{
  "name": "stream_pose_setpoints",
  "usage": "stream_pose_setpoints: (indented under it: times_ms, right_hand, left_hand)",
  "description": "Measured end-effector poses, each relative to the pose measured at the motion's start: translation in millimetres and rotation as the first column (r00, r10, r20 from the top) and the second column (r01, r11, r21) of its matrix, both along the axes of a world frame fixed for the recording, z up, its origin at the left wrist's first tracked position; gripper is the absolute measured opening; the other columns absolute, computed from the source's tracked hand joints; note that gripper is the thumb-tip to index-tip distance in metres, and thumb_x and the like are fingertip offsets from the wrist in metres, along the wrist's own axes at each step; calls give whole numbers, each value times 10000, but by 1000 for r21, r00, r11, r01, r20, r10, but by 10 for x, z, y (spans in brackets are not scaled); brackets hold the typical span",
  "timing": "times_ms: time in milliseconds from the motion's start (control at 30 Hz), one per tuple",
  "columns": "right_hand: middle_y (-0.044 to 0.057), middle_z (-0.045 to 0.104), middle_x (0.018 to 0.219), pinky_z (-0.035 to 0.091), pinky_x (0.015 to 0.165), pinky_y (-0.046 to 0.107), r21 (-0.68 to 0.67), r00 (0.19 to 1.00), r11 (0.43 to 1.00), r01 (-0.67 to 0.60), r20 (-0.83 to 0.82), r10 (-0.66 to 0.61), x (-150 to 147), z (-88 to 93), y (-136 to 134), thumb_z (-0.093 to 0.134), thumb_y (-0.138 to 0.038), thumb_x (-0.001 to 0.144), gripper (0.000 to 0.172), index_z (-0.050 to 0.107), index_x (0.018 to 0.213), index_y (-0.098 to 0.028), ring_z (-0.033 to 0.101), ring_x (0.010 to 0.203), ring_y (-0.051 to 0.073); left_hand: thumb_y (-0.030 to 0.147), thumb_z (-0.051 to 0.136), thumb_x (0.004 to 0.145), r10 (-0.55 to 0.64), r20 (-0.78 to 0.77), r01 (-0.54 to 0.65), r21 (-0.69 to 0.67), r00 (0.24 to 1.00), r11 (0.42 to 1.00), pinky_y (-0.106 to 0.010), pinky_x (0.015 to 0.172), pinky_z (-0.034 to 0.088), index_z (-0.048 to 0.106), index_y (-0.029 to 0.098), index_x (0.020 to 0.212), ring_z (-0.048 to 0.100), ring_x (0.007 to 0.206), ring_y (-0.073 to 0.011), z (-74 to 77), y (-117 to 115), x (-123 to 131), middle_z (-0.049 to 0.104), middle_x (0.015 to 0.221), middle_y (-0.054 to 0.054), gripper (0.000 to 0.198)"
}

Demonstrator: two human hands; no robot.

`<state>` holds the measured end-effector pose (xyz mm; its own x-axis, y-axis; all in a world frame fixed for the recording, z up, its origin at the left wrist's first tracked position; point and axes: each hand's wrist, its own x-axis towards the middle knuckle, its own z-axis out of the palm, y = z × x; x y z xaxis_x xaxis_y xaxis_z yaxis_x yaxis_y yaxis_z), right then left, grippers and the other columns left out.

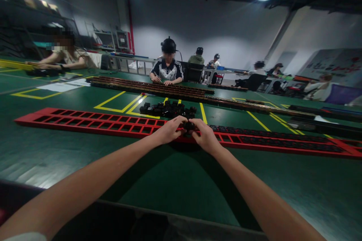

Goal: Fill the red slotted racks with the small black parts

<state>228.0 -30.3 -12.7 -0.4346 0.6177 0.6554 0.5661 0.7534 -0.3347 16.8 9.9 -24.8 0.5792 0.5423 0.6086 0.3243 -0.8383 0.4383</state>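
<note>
My left hand (171, 129) and right hand (206, 136) are together, both clamped on a small black part (187, 125) at the red frame (234, 145), touching it or just above, I can't tell. My grip hides most of the part; the pile (166, 110) beyond is too dark to separate piece from piece.

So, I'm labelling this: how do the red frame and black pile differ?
The red frame is long and straight; the black pile is short and jumbled. The red frame has orderly rows of openings; the black pile shows no rows. Both rest on the green table.
</note>
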Motion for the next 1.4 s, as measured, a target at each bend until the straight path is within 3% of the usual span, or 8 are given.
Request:
stream_pose_setpoints:
  times_ms: [133, 267, 433, 567, 833, 1233, 1300, 1400]
  right_hand:
    - [123, 600, 1307, 476, 1076, 468, 17, 1000, 1000, 8, 22, -8, 20, -15, 20, 538, -44, 796, 592, 527, 1357, -229, 572, 1249, 261]
    - [117, 584, 1316, 480, 1075, 456, 29, 1000, 1000, 6, 30, -7, 33, -40, 30, 548, -69, 828, 540, 528, 1339, -242, 564, 1258, 254]
    - [133, 569, 1301, 540, 977, 436, 29, 994, 999, 22, 108, -25, 16, -24, -11, 582, -162, 880, 455, 527, 1327, -229, 583, 1209, 267]
    - [120, 587, 1222, 567, 892, 407, 9, 986, 997, 78, 150, -78, -4, -15, -31, 585, -159, 873, 390, 551, 1257, -223, 622, 1093, 253]
    - [133, 555, 1189, 526, 966, 438, 66, 985, 983, 170, -1, -170, 85, -40, 70, 527, -127, 881, 189, 583, 1042, -209, 590, 1115, 265]
    - [157, 606, 1210, 519, 1005, 469, 87, 985, 985, 150, 68, -156, 136, -135, 174, 510, -94, 878, 269, 667, 1085, -165, 607, 1148, 270]
    - [140, 639, 1159, 526, 988, 456, 72, 985, 988, 138, 94, -144, 122, -132, 164, 514, -92, 874, 256, 687, 1048, -168, 628, 1095, 257]
    - [135, 658, 1152, 519, 982, 462, 54, 979, 985, 164, 117, -169, 103, -122, 148, 528, -119, 883, 236, 702, 1035, -167, 631, 1084, 263]
  left_hand:
    - [95, 530, 874, 58, -15, -59, -31, 998, 998, -364, 1005, 484, 517, 215, 1219, 601, 1127, -215, 13, -9, 12, 607, 1203, -65, 366]
    - [169, 501, 940, 51, -24, -52, -39, 998, 998, -352, 970, 495, 521, 216, 1193, 616, 1097, -213, 31, -26, 10, 624, 1180, -61, 258]
    - [256, 441, 998, 93, -126, -102, -66, 988, 993, -371, 916, 512, 514, 224, 1213, 638, 1037, -224, 52, -45, 7, 646, 1143, -63, 229]
    - [262, 467, 983, 122, -186, -125, -5, 975, 992, -386, 977, 497, 536, 217, 1200, 607, 1099, -228, 74, -72, 36, 623, 1183, -69, 232]
    - [237, 497, 963, 167, -168, -159, 63, 972, 985, -434, 1052, 465, 465, 206, 1337, 565, 1202, -263, 108, -132, 48, 567, 1318, -105, 376]
    - [190, 532, 929, 57, -309, 2, 187, 949, 982, -411, 1067, 453, 539, 194, 1312, 546, 1214, -257, 105, -137, 56, 560, 1344, -104, 383]
    - [187, 518, 934, 91, -288, -36, 191, 953, 981, -401, 1042, 468, 560, 192, 1274, 561, 1172, -247, 99, -137, 62, 584, 1292, -97, 342]
    - [215, 502, 946, 270, -228, -232, 178, 936, 956, -415, 1045, 465, 557, 195, 1276, 547, 1181, -250, 87, -136, 68, 570, 1297, -92, 336]
